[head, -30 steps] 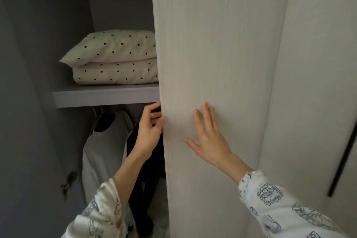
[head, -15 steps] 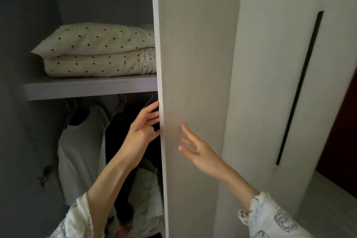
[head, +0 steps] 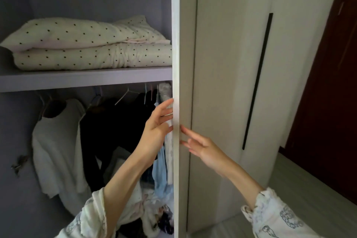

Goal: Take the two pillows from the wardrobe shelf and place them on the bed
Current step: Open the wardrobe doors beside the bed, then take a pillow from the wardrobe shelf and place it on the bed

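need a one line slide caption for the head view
Both hands, left and right, open at the wardrobe door edge; two dotted pillows stacked on the shelf.

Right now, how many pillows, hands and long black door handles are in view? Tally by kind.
Pillows: 2, upper pillow on lower pillow
Hands: 2, left hand, right hand
Black door handles: 1, door handle
Total: 5
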